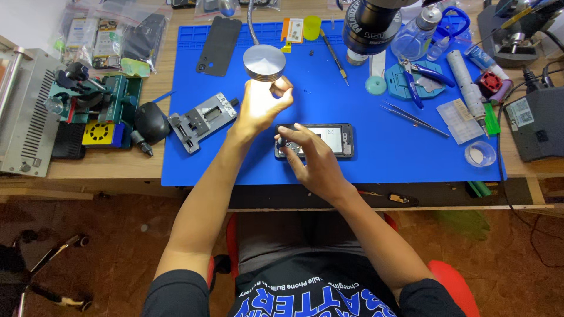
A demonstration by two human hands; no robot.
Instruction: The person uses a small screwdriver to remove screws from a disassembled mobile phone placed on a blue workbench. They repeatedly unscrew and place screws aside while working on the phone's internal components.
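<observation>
Blue silicone mat (pixel 364 158) covers the bench, and on it, near its front edge, lies an opened phone (pixel 320 141) with its back removed. The right hand (pixel 314 161) rests on the phone's left end, fingers closed around a small dark part there. Just behind the phone, the left hand (pixel 261 105) is raised, brightly lit, its fingers pinched on the rim of a round lamp head (pixel 265 62). Left of the phone sits a metal clamp fixture (pixel 202 120); tweezers (pixel 414 117) lie to its right.
</observation>
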